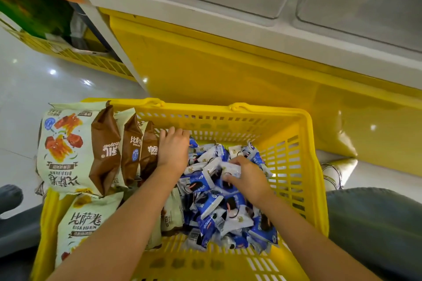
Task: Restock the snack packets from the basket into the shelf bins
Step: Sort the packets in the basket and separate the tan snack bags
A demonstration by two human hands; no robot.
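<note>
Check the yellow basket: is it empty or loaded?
Loaded. Small blue-and-white packets heap in the right half of the basket; large cream-and-brown bags crowd its left side.

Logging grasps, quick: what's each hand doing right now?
Left hand: open, holding nothing, beside the brown bags.
Right hand: fingers gripping a blue-and-white packet.

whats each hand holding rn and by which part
Right hand pinches a small white-and-blue packet by its edge; left hand lies against the brown bags, grip unclear.
</note>
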